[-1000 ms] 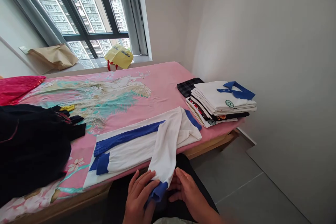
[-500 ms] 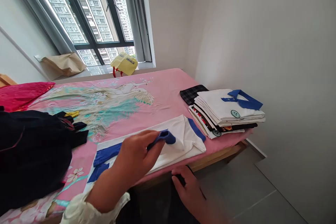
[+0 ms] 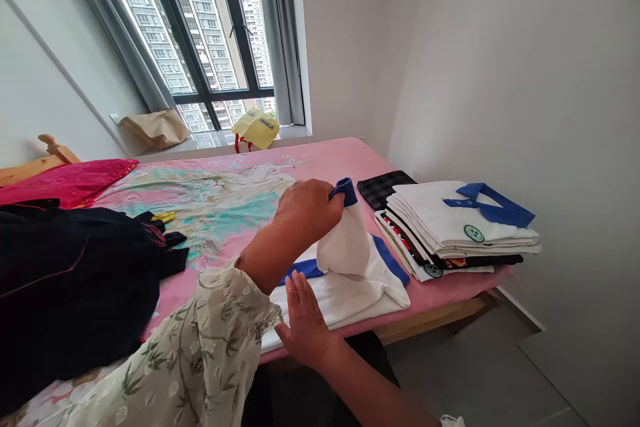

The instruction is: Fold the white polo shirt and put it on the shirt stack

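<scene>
A white shirt with blue trim (image 3: pixel 355 300) lies partly folded on the pink bedspread near the bed's front edge. My left hand (image 3: pixel 313 207) pinches a blue-edged part of it, probably a sleeve cuff, and holds that part lifted above the rest. My right hand (image 3: pixel 305 320) lies flat on the shirt's near side, fingers outstretched and close together. My left forearm and its pale printed sleeve hide the shirt's left part.
A stack of folded shirts (image 3: pixel 430 220) sits at the bed's right corner, beside a dark checked folded cloth (image 3: pixel 383 190). Dark clothes (image 3: pixel 75 300) are heaped on the left near a red pillow (image 3: pixel 75 180). A yellow bag (image 3: pixel 256 128) and brown paper bag (image 3: pixel 157 129) stand by the window.
My left hand has moved up and to the right, raising the blue-edged part higher. My right hand has come from beyond the bed's edge onto the shirt. The view has shifted slightly left.
</scene>
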Demonstrator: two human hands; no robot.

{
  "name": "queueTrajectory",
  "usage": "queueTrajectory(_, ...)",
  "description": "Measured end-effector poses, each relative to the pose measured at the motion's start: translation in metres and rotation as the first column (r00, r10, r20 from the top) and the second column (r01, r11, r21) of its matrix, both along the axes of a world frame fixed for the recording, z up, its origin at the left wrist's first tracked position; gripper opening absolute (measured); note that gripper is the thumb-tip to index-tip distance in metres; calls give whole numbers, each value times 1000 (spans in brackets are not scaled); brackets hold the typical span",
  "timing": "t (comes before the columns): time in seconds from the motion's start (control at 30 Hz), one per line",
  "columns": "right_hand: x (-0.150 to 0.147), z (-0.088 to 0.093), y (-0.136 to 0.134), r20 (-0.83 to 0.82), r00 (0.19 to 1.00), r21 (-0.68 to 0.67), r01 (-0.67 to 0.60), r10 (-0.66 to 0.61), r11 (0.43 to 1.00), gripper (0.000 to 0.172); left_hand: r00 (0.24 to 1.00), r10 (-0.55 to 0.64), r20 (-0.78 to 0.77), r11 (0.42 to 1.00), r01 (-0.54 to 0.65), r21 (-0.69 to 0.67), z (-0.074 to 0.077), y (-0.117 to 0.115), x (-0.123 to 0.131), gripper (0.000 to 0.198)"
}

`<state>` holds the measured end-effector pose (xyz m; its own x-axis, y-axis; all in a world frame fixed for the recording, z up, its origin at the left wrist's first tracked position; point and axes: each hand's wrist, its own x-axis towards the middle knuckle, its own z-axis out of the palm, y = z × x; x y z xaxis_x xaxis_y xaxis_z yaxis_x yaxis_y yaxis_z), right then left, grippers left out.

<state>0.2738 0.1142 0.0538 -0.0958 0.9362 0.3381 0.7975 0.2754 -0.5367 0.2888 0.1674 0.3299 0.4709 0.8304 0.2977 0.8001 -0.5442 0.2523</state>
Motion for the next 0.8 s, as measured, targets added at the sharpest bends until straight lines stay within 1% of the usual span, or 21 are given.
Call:
queueTrajectory(0.13, -13, 3, 52, 29, 996, 58, 88, -90, 994, 73, 999, 16, 30, 1000, -16, -11, 2, 4, -2, 31)
queueTrajectory(0.2, -11, 4, 74, 40, 991, 36, 127, -128, 991, 70, 998, 24, 59, 999, -22, -29, 4, 6, -5, 32)
queueTrajectory(0.27, -5, 2, 90, 50, 982, -31, 186, -185, 982, 68, 995, 25, 102, 999, -21, -39, 6, 9, -8, 31)
queueTrajectory(0.37, 6, -7, 96, 90, 947, -125, 318, -308, 940, 67, 981, 46, 189, 997, -34, -64, 6, 19, -15, 31)
queueTrajectory(0.43, 12, -15, 90, 135, 918, -153, 391, -373, 908, 68, 961, 83, 265, 991, -51, -126, 0, 29, -24, 31)
queueTrajectory(0.47, 14, -19, 84, 158, 907, -157, 413, -390, 897, 68, 943, 107, 315, 984, -54, -172, -5, 34, -31, 30)
queueTrajectory(0.53, 15, -26, 72, 197, 894, -169, 435, -402, 884, 66, 883, 175, 436, 958, -51, -283, -21, 45, -50, 27)
queueTrajectory(0.6, 16, -31, 60, 233, 891, -201, 435, -389, 877, 63, 777, 283, 562, 905, -22, -425, -45, 55, -77, 26)
queueTrajectory(0.67, 17, -35, 50, 260, 896, -222, 419, -361, 880, 63, 609, 464, 643, 808, 7, -590, -76, 60, -108, 28)
queueTrajectory(0.7, 18, -37, 46, 263, 904, -214, 396, -338, 893, 62, 513, 565, 646, 746, 16, -665, -93, 59, -124, 29)
queueTrajectory(0.73, 19, -38, 43, 260, 914, -201, 367, -311, 908, 59, 399, 670, 626, 683, 1, -731, -111, 58, -139, 29)
queueTrajectory(0.77, 20, -38, 40, 254, 924, -191, 337, -285, 922, 56, 334, 728, 599, 642, -25, -766, -129, 54, -153, 28)
queueTrajectory(0.8, 22, -38, 37, 247, 933, -187, 313, -263, 931, 52, 284, 766, 576, 613, -54, -789, -147, 49, -166, 27)
